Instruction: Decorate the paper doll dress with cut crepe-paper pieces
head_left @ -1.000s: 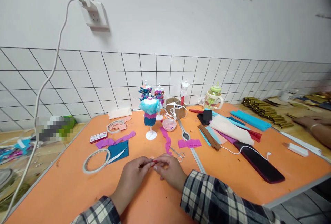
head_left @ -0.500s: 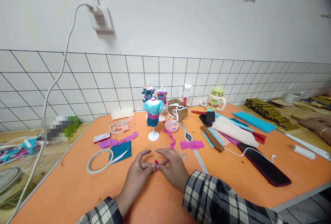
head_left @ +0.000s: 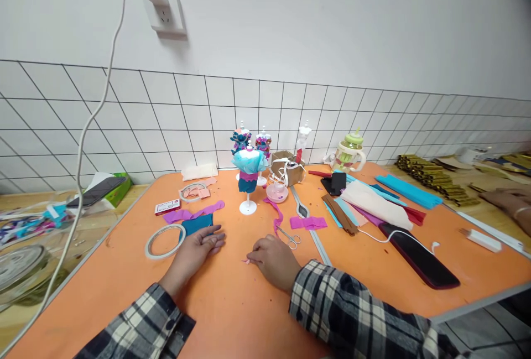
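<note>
My right hand [head_left: 274,260] is low over the orange table, thumb and fingertips closed on a small pink scrap [head_left: 246,261]. My left hand [head_left: 194,253] holds nothing; its fingers stretch out beside the dark blue paper [head_left: 196,225]. A roll of white tape [head_left: 150,244] lies just left of that hand. Beyond both hands stands a small white dress form [head_left: 248,204] dressed in light blue, purple and dark blue crepe paper. Small scissors [head_left: 294,239] rest right behind my right hand, near a curled magenta strip [head_left: 277,216].
More small dress forms [head_left: 303,136] stand at the back around a cardboard box [head_left: 276,166]. A pink dish [head_left: 276,193], a green-lidded bottle [head_left: 350,151], coloured paper strips [head_left: 338,215] and a black phone-like slab [head_left: 423,259] occupy the right. Another person's hand [head_left: 504,201] shows at the far right.
My hands have come apart: the left has moved left and opened toward the blue paper. The right stays near the middle, pinching the scrap. The view has tilted down slightly.
</note>
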{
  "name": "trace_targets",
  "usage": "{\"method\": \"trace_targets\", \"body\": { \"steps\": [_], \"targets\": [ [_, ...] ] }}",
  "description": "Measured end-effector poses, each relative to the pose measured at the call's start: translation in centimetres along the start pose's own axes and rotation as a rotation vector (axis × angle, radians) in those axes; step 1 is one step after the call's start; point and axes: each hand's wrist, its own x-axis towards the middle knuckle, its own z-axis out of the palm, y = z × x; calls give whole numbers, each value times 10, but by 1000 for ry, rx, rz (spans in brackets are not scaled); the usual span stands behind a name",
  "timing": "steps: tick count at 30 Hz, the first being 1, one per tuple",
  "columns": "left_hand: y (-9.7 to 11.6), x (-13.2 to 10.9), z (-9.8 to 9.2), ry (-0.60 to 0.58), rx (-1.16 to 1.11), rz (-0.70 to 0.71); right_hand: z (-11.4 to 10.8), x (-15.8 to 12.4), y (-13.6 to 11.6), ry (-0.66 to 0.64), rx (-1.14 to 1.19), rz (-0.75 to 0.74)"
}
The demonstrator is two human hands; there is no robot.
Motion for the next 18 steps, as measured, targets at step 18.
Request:
{"method": "trace_targets", "body": {
  "steps": [18],
  "targets": [
    [-1, 11, -43, 135, 229, 214, 44, -11, -82, -343, 122, -842]
  ]
}}
